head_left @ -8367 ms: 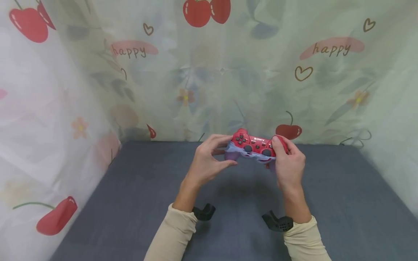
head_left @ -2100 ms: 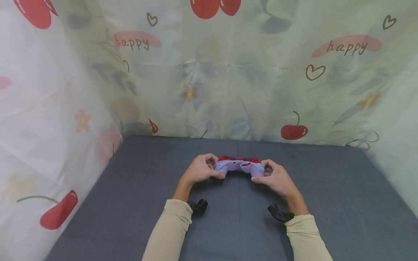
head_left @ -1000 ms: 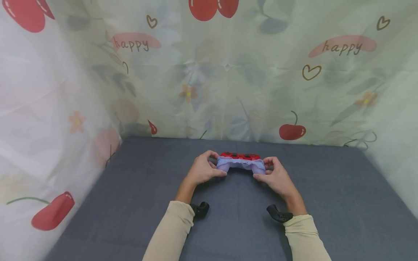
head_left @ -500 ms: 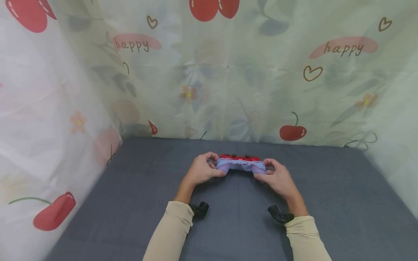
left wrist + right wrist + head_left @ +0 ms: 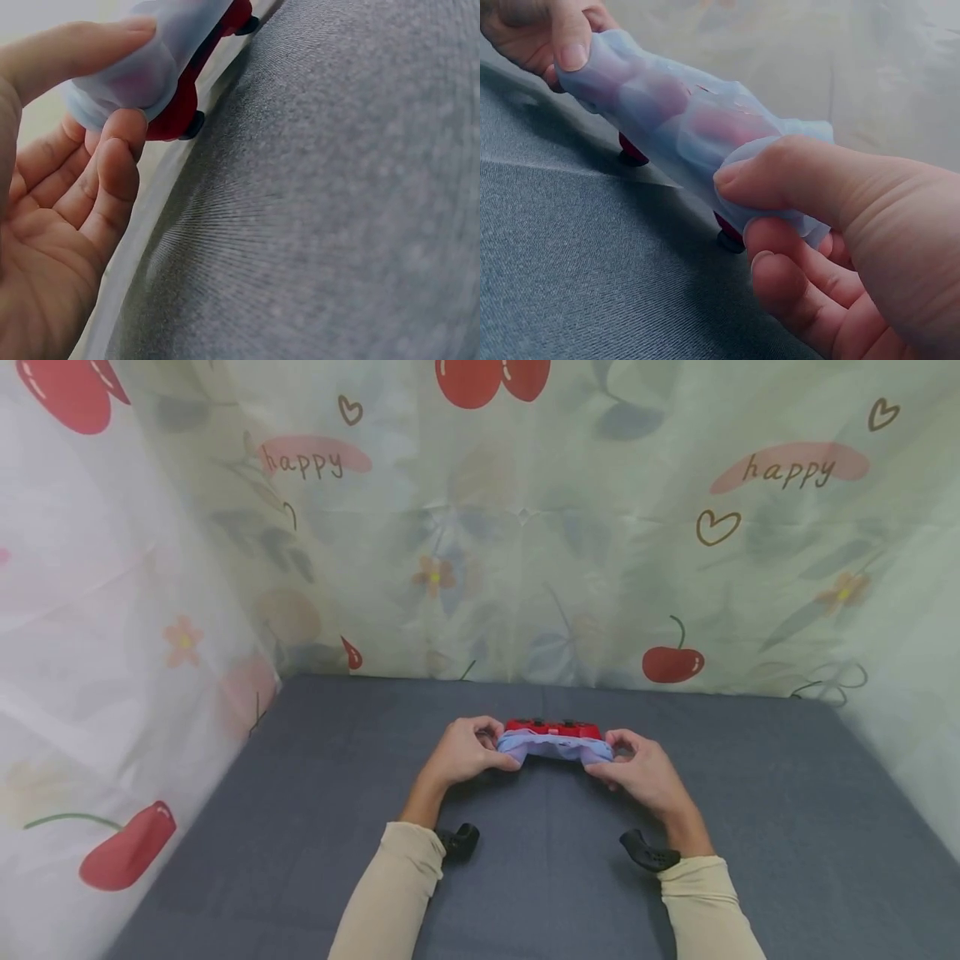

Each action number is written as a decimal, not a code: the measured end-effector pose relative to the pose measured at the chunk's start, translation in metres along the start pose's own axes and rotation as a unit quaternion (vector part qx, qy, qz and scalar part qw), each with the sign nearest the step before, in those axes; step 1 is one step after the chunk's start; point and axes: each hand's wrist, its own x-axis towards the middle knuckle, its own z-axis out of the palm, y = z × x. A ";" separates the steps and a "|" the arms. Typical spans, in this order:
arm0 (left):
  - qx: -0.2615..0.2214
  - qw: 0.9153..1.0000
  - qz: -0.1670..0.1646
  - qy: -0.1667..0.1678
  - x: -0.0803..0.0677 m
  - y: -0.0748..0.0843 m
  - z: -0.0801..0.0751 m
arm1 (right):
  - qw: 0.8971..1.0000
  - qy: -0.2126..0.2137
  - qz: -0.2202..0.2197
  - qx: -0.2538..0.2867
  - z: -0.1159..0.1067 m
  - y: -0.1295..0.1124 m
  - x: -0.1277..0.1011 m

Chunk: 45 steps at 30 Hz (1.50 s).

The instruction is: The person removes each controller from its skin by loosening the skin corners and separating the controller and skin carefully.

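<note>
A red game controller (image 5: 588, 730) sits partly inside a thin, translucent bluish-purple silicone cover (image 5: 555, 747). Its grip side faces the person, and the red top with dark sticks shows along the far edge. At the left end my left hand (image 5: 467, 753) pinches the covered grip between thumb and fingers. My right hand (image 5: 643, 773) pinches the other end, its thumb pressed on the cover (image 5: 705, 124) in the right wrist view. There the cover spans the back, with red showing through. In the left wrist view, the red body (image 5: 180, 109) sticks out of the cover beside a dark stick.
A dark grey cloth-covered table (image 5: 300, 843) lies under the hands, with shadow beneath the controller. A printed curtain (image 5: 525, 568) with cherries and "happy" lettering rises behind and at both sides. Each wrist carries a black camera mount (image 5: 648, 852).
Earlier the controller was higher with its button face showing; it has come down and tipped, cover side toward the person. Over the last half second it tilts slightly and the hands shift a little.
</note>
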 end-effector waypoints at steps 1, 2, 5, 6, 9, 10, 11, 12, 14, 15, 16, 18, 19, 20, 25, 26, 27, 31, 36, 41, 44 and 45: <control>0.002 1.000 0.001 0.003 0.000 0.000 0.000 | 1.000 0.002 -0.001 0.002 0.000 0.000 0.000; 0.004 1.000 0.002 0.005 0.001 0.000 0.001 | 1.000 0.004 -0.001 0.003 0.000 0.001 0.000; 0.015 1.000 0.005 0.010 0.001 0.000 0.002 | 1.000 0.009 -0.002 0.003 0.001 0.002 0.001; 0.019 1.000 0.005 0.012 0.002 0.001 0.002 | 1.000 0.010 -0.002 0.001 0.001 0.002 0.002; 0.029 0.999 0.006 0.017 0.002 0.002 0.003 | 1.000 0.014 0.000 -0.001 0.002 0.003 0.002; 0.030 0.999 0.006 0.018 0.001 0.002 0.004 | 1.000 0.016 0.002 -0.002 0.002 0.004 0.002; 0.031 0.999 0.006 0.020 0.001 0.002 0.004 | 1.000 0.018 0.003 -0.004 0.002 0.004 0.003; 0.031 0.999 0.006 0.022 0.001 0.002 0.004 | 1.000 0.022 0.005 -0.007 0.003 0.004 0.003; 0.028 0.999 0.008 0.026 0.001 0.002 0.005 | 0.999 0.029 0.008 -0.014 0.004 0.004 0.004; 0.027 0.999 0.010 0.028 0.001 0.002 0.005 | 0.999 0.033 0.009 -0.017 0.004 0.004 0.004; 0.025 0.999 0.013 0.030 0.002 0.002 0.005 | 0.999 0.039 0.010 -0.021 0.005 0.003 0.004; 0.024 0.999 0.017 0.034 0.002 0.002 0.006 | 0.998 0.046 0.011 -0.027 0.006 0.002 0.004; 0.024 0.999 0.019 0.035 0.002 0.002 0.006 | 0.998 0.048 0.011 -0.029 0.006 0.001 0.004; 0.024 0.999 0.021 0.037 0.002 0.002 0.006 | 0.998 0.051 0.013 -0.029 0.007 0.000 0.004; 0.023 0.998 0.026 0.049 0.002 0.002 0.006 | 0.998 0.056 0.012 -0.032 0.009 -0.003 0.004; 0.024 0.998 0.025 0.052 0.002 0.002 0.006 | 0.998 0.058 0.011 -0.033 0.009 -0.004 0.004; 0.024 0.998 0.024 0.054 0.002 0.002 0.006 | 0.998 0.059 0.010 -0.035 0.010 -0.004 0.004; 0.028 0.998 0.013 0.056 0.003 0.000 0.007 | 0.997 0.065 0.009 -0.040 0.012 -0.006 0.003; 0.029 0.998 0.011 0.059 0.004 -0.002 0.008 | 0.997 0.068 0.013 -0.035 0.015 -0.004 0.006; 0.028 0.998 0.012 0.059 0.005 -0.002 0.008 | 0.997 0.072 0.010 -0.041 0.015 -0.003 0.007; 0.028 0.998 0.007 0.057 0.004 -0.002 0.007 | 0.996 0.076 0.010 -0.042 0.016 -0.002 0.008; 0.028 0.998 0.004 0.056 0.004 -0.002 0.007 | 0.996 0.076 0.009 -0.044 0.016 -0.002 0.009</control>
